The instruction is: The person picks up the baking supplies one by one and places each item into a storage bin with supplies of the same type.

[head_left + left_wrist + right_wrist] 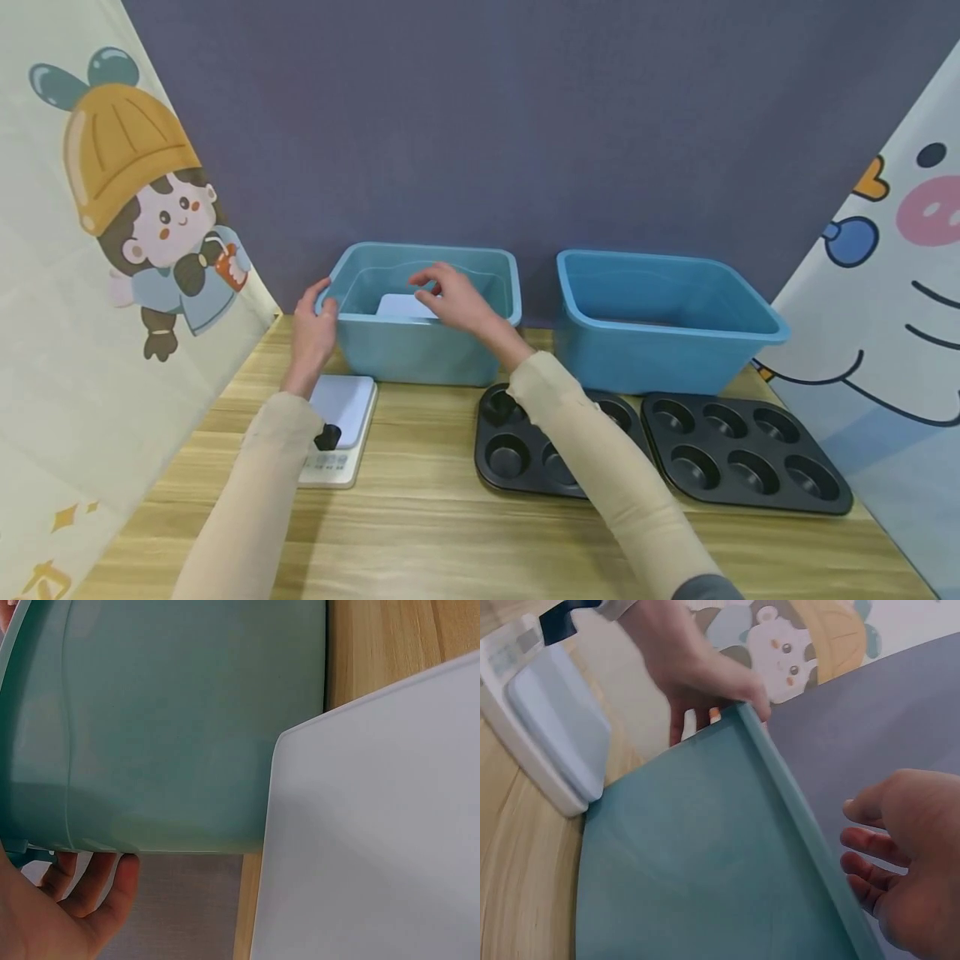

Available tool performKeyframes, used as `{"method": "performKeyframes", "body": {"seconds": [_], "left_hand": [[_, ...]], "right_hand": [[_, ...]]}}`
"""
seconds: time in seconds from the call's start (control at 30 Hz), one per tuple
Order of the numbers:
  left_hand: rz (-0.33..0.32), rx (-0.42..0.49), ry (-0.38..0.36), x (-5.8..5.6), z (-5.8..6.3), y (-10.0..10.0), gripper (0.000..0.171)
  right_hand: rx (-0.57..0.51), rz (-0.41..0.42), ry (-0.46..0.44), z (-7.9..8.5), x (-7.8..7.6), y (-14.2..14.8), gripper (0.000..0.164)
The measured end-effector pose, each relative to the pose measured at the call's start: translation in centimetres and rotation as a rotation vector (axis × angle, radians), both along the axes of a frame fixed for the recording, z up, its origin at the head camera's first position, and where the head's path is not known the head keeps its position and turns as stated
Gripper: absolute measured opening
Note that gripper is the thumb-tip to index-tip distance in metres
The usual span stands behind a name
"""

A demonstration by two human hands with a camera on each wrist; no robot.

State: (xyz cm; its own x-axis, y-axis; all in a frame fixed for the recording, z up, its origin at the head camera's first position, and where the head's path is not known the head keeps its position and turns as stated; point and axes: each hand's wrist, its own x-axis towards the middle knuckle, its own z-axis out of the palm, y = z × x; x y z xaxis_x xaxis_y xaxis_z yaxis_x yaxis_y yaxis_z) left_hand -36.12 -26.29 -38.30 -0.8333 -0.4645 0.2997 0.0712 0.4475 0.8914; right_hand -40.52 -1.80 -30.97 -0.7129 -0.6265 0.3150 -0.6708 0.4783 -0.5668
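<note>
My left hand (313, 333) grips the left end of the rim of a teal plastic tub (416, 354). In the right wrist view its thumb lies over the rim, with the fingers down the outside end wall. Above the tub's front rim hovers my right hand (453, 300), fingers loosely bent and nothing between them. A flat white object (403, 306) shows inside the tub, partly hidden by the front wall and the right hand. Below the left hand, a white kitchen scale (345, 408) lies on the table, partly covered by the left wrist.
A brighter blue tub (637, 358) stands to the right. Two black muffin tins (525, 479) (750, 492) lie side by side before the tubs, the left one partly under my right forearm. A dark grey curtain (525, 125) hangs behind the wooden table (420, 533).
</note>
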Motion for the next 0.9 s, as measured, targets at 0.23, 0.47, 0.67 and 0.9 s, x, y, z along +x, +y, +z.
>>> {"method": "performKeyframes", "body": {"seconds": [0.23,0.47,0.67,0.9], "left_hand": [[-0.003,0.008,-0.003,0.2,0.1,-0.3,0.052],[-0.01,-0.003,-0.025,0.4,0.1,-0.5,0.052],[-0.006,-0.012,-0.004,0.1,-0.1,-0.5,0.051],[0.004,-0.007,0.005,0.3,0.0,-0.7,0.051]], "right_hand": [[-0.058,-0.025,0.027,0.4,1.3,0.0,0.03],[-0.108,-0.017,0.061,0.6,2.9,0.2,0.029],[-0.142,-0.029,0.06,0.8,3.8,0.4,0.029],[-0.145,-0.016,0.067,0.9,4.5,0.1,0.028]]}}
